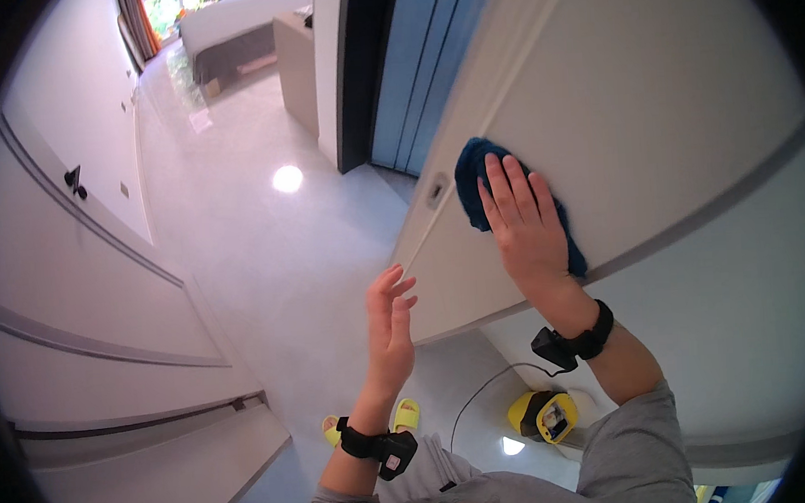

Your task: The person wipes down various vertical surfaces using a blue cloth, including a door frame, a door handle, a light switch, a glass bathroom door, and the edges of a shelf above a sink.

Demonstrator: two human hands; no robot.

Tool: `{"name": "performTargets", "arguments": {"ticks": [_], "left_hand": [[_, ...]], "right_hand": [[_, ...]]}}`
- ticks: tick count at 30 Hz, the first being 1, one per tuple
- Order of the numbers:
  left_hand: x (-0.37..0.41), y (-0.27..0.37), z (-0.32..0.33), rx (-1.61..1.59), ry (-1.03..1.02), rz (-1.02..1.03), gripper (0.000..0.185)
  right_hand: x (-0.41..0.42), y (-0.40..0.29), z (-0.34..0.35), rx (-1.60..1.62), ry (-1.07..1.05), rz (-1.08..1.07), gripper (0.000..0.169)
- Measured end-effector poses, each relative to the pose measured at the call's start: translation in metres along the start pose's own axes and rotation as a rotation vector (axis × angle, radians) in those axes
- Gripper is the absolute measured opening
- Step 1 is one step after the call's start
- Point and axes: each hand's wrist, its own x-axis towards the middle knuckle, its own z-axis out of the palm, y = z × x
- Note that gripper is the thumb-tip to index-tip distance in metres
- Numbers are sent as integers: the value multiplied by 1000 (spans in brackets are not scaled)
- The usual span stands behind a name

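Observation:
My right hand [529,237] lies flat on a dark blue cloth [471,185], pressing it against the broad face of a white door [643,119]. The cloth is bunched beneath the fingers and shows along both sides of the hand. In the narrow edge of the door is a metal latch plate [437,190], left of the cloth. My left hand [390,328] is raised beside that edge, fingers bent and apart, with nothing in it. Whether its fingertips touch the door cannot be told. Both wrists wear black strapped devices.
Another white door [91,250] with a black handle [75,182] stands at left. A blue panelled door [419,77] in a dark frame is behind the white door. A yellow and black container [542,416] sits on the pale floor [265,260] by my feet. A thin cable [473,394] hangs from the right wrist device.

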Motion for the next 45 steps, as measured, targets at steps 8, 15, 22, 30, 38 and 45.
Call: {"name": "performTargets", "arguments": {"ticks": [8,15,22,30,38,45], "left_hand": [[-50,-132,-95,297,108,-235,38],[-91,-254,-149,343,50,-414,38],[-128,-417,-200,333,12,-564,38],[-143,-579,-247,347,-59,-594,37],[-150,-635,-265,379,-123,-637,36],[-151,-581,-239,336,-160,-630,37]], "right_hand": [[-57,-175,104,9,-183,-49,49],[-132,-325,190,75,-290,-150,53],[-190,-480,284,106,-416,-299,55],[-266,-638,381,124,-521,-367,62],[-326,-712,429,159,-585,-420,62],[-406,-666,400,348,-626,-376,56]]}}
